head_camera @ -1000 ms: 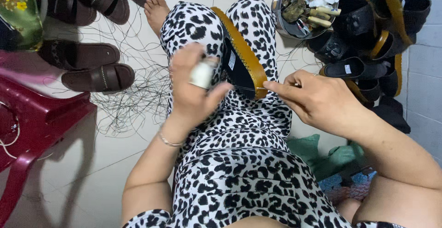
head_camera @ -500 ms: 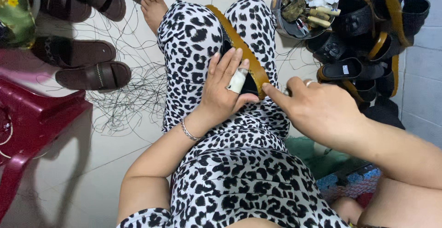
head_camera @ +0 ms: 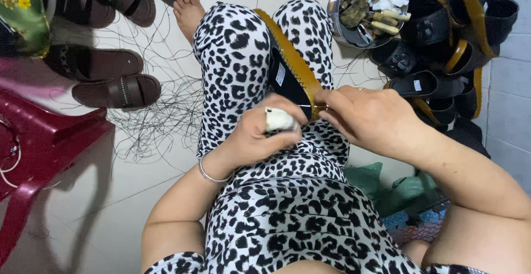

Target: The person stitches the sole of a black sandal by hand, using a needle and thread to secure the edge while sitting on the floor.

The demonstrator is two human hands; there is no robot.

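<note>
A black sandal with a tan edge (head_camera: 292, 69) lies on its side between my knees, on my spotted black-and-white trousers. My right hand (head_camera: 371, 118) pinches the sandal's tan rim at its near end. My left hand (head_camera: 260, 133) sits just left of it, fingers curled around a small white object (head_camera: 278, 120) and touching the sandal's near end. A thin bangle circles my left wrist. What the white object is cannot be told.
Loose black threads (head_camera: 160, 113) litter the pale floor at left. Brown sandals (head_camera: 113, 80) lie at upper left beside a red plastic stool (head_camera: 50, 141). A metal bowl of tools (head_camera: 365, 14) and a heap of black-and-tan sandals (head_camera: 453, 42) sit at upper right. A bare foot (head_camera: 188, 8) shows at the top.
My left hand has dropped from the sandal's side and closed around the white object near my lap. My right hand stays pinched on the tan rim.
</note>
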